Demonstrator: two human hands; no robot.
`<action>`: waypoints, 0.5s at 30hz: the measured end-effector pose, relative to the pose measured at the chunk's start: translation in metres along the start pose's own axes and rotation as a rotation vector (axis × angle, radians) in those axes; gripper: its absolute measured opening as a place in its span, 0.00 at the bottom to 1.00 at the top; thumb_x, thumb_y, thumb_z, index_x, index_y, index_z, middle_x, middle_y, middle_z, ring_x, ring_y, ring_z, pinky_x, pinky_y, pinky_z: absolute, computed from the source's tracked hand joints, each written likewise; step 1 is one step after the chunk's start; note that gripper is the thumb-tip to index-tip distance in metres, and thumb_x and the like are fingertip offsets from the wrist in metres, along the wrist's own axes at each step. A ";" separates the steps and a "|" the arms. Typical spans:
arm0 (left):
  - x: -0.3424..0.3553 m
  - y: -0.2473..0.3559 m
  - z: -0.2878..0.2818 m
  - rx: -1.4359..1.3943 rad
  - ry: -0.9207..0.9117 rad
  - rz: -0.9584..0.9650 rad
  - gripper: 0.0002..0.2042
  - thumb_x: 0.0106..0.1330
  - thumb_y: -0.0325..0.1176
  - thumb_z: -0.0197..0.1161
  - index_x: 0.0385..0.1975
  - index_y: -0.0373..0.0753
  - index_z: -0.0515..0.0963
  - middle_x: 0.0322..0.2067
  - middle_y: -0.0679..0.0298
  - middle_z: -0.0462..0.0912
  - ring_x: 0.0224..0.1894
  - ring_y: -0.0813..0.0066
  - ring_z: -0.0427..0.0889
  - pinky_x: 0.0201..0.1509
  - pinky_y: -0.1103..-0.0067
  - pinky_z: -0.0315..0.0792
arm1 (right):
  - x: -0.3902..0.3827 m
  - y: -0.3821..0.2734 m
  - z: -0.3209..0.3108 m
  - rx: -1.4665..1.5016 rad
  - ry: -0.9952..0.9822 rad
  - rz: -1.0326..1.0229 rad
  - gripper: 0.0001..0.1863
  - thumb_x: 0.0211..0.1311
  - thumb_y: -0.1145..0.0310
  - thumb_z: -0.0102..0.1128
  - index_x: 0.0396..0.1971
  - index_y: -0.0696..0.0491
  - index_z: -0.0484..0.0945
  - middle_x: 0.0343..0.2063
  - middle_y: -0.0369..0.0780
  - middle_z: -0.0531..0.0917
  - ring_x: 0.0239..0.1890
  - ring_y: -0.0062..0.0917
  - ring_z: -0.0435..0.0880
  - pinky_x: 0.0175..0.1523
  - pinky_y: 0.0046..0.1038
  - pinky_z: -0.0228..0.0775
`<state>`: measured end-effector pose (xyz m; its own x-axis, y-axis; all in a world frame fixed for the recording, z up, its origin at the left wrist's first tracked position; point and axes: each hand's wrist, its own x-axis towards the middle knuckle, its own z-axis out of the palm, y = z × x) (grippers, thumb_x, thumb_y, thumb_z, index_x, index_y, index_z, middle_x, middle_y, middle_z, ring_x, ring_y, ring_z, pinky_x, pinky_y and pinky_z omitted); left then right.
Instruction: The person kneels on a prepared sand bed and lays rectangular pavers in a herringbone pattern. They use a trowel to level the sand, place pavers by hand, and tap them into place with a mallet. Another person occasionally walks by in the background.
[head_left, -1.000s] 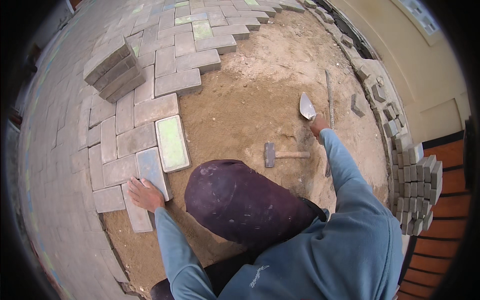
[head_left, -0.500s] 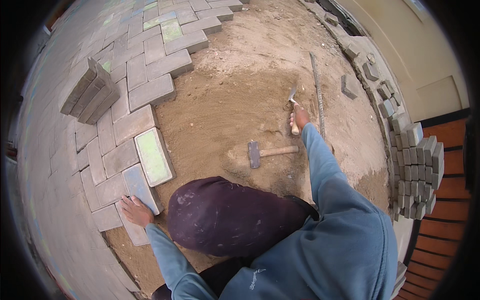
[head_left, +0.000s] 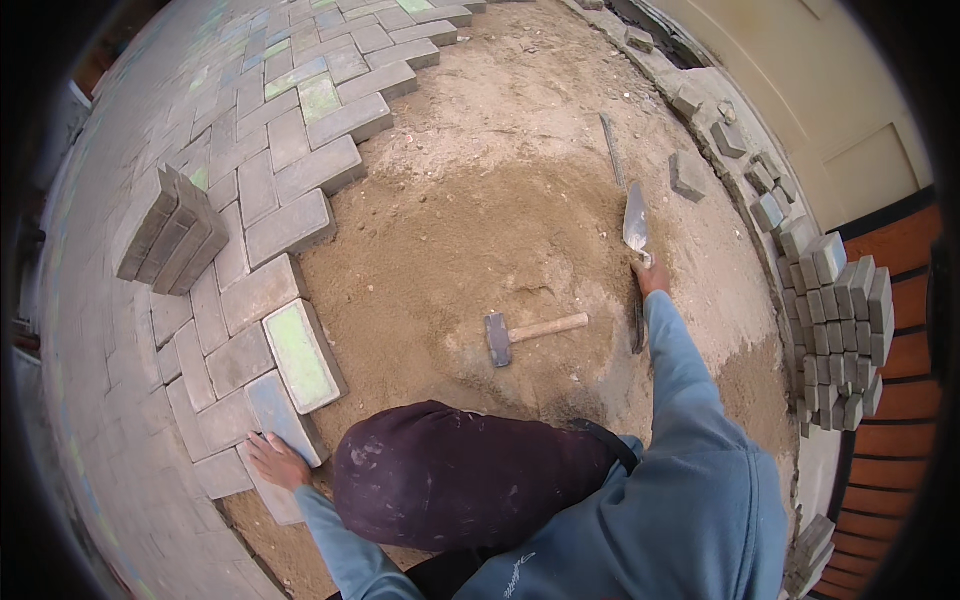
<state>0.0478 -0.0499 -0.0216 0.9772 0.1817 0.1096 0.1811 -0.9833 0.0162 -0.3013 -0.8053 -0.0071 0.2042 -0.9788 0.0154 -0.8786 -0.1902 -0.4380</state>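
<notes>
Over there on the left the paving blocks (head_left: 241, 361) lie fitted, the sand (head_left: 430, 240) beside them seemingly yet to be covered, the left hand (head_left: 279, 463) resting fingers-spread on the edge blocks, the right hand's (head_left: 651, 277) fingers wrapped round a trowel (head_left: 635, 220).

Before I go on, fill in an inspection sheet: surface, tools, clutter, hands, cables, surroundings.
Surface: bare sand beside laid pavers.
Tools: trowel, held; hammer, lying on the sand.
Clutter: small paver stack on the laid pavers; loose block; thin bar, partly hidden.
Hands: left hand resting on the pavers; right hand gripping the trowel.
Cables: nothing seen.
Surroundings: larger block pile, beige wall, orange slatted panel.
</notes>
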 end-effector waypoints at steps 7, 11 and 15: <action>0.000 -0.005 -0.002 0.034 -0.036 -0.011 0.29 0.81 0.54 0.36 0.76 0.48 0.57 0.76 0.57 0.58 0.76 0.49 0.57 0.75 0.56 0.53 | 0.035 -0.036 0.018 -0.265 -0.037 0.058 0.25 0.54 0.61 0.70 0.49 0.61 0.80 0.47 0.56 0.85 0.52 0.51 0.83 0.57 0.46 0.75; -0.002 -0.003 -0.007 0.022 -0.032 -0.029 0.29 0.81 0.54 0.37 0.76 0.48 0.57 0.76 0.57 0.58 0.76 0.49 0.56 0.75 0.56 0.54 | 0.041 -0.042 0.020 -0.348 -0.114 0.081 0.26 0.52 0.60 0.71 0.49 0.60 0.82 0.47 0.54 0.85 0.50 0.50 0.85 0.56 0.44 0.77; -0.005 0.000 -0.005 -0.012 -0.008 -0.025 0.29 0.81 0.54 0.37 0.76 0.48 0.57 0.76 0.57 0.58 0.76 0.48 0.56 0.75 0.56 0.54 | 0.060 -0.046 0.002 -0.443 -0.266 0.063 0.29 0.49 0.56 0.73 0.49 0.58 0.83 0.49 0.53 0.85 0.50 0.47 0.85 0.57 0.43 0.77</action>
<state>0.0428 -0.0512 -0.0171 0.9733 0.2061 0.1007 0.2041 -0.9785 0.0307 -0.2482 -0.8549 0.0125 0.1972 -0.9473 -0.2525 -0.9793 -0.2021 -0.0070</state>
